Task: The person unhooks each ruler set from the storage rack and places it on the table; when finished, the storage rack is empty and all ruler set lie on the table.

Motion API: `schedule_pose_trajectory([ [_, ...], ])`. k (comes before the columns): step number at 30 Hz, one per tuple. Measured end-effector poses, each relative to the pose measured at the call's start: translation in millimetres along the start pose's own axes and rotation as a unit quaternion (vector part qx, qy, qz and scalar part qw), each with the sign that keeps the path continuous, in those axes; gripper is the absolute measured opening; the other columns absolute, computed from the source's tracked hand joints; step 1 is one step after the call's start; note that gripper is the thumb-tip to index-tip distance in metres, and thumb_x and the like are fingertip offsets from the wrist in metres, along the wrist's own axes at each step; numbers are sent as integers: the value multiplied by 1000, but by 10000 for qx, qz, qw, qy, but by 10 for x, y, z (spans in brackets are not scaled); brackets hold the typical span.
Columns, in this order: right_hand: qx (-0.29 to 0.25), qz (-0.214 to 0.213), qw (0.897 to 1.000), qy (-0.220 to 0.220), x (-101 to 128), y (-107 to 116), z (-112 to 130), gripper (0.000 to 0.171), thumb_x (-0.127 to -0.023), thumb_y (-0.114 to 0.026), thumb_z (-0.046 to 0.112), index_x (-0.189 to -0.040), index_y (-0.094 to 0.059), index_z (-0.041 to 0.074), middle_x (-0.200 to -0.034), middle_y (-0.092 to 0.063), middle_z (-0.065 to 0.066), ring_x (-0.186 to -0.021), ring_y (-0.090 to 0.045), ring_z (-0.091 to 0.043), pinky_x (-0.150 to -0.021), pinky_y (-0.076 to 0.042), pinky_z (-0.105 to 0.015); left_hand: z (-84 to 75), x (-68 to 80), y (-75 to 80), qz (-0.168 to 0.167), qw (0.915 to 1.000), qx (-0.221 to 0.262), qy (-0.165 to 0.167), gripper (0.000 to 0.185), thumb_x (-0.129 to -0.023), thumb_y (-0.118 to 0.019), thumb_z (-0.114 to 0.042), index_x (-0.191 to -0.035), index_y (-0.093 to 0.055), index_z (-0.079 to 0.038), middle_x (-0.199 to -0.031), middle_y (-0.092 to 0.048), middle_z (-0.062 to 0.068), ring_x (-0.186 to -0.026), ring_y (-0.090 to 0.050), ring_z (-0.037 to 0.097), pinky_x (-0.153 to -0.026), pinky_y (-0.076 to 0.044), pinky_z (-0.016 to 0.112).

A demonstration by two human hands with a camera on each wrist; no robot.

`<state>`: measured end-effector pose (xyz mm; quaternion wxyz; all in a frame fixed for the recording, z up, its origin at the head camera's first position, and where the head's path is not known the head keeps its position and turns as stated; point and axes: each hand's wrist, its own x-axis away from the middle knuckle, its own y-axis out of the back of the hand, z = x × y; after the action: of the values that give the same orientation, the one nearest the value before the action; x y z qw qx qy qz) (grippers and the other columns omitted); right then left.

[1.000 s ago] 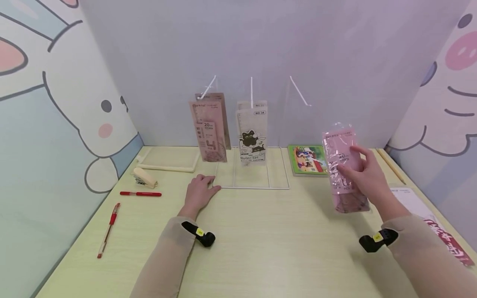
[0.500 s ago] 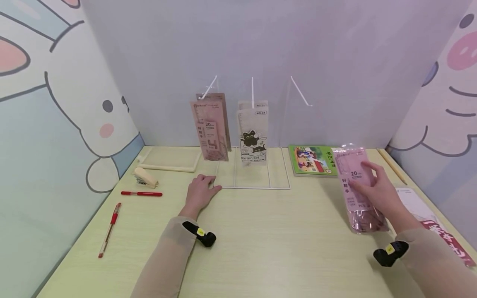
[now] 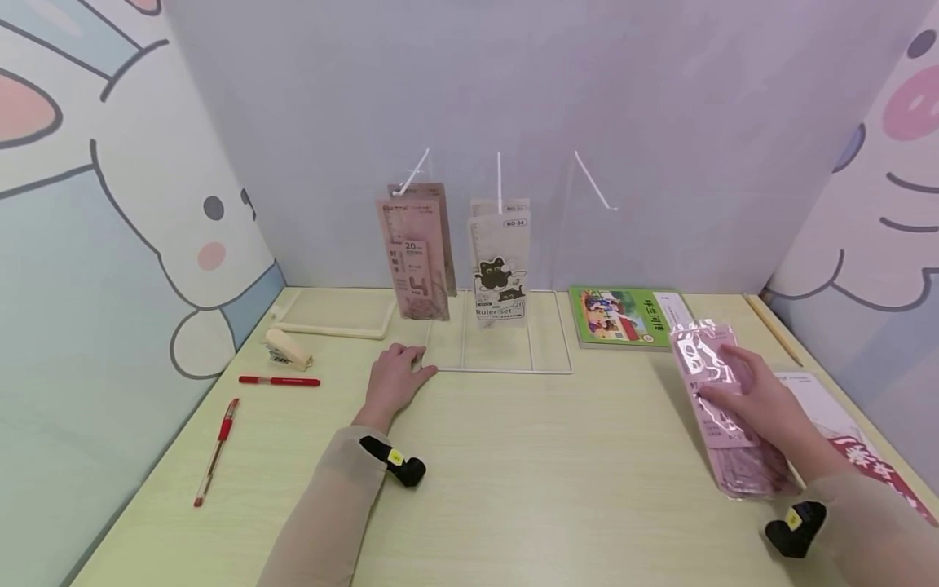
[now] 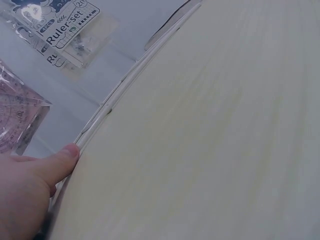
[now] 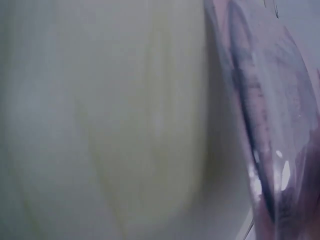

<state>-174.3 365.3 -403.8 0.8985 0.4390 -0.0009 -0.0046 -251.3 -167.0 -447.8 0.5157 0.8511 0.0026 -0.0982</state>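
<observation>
My right hand (image 3: 763,408) pinches a pink ruler set in a clear plastic packet (image 3: 722,436), thumb across its front. The packet leans low over the right side of the table, and its shiny film fills the right of the right wrist view. My left hand (image 3: 392,383) holds the front left corner of a white wire display rack (image 3: 506,372), the thumb against its base rail in the left wrist view. Pink ruler sets (image 3: 416,261) hang from the rack's left hook, and white cat-printed ruler sets (image 3: 500,273) from the middle one. The right hook (image 3: 594,181) carries nothing.
A green picture book (image 3: 623,318) lies behind the packet. A pencil (image 3: 772,328) and a white-and-red printed sheet (image 3: 829,416) are at the right edge. Leftward lie a cream frame (image 3: 333,330), a stapler (image 3: 288,350), a red pen (image 3: 279,381) and a red-capped pen (image 3: 216,452).
My right hand has carried the pink ruler set down, rightward and nearer to me, uncovering more of the green book. The left hand stays on the rack corner.
</observation>
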Motion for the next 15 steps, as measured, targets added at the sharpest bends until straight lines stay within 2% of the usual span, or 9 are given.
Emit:
schedule_pose_trajectory([
  [8, 382, 229, 9990, 58, 100, -24, -88, 94, -85, -59, 56, -151, -11, 10, -144, -19, -36, -122, -20, -62, -88, -22, -71, 3, 7, -8, 0, 10000, 28, -15, 51, -88, -62, -44, -126, -60, -10, -118, -53, 14, -108, -48, 32, -92, -37, 49],
  [15, 732, 686, 9946, -254, 146, -79, -140, 97, -82, -52, 67, -151, -13, 10, -144, -22, -34, -121, -24, -60, -85, -27, -70, -1, 1, 2, -24, 10000, 36, -57, 50, -89, -62, -42, -126, -59, -10, -120, -53, 15, -108, -48, 33, -93, -35, 50],
])
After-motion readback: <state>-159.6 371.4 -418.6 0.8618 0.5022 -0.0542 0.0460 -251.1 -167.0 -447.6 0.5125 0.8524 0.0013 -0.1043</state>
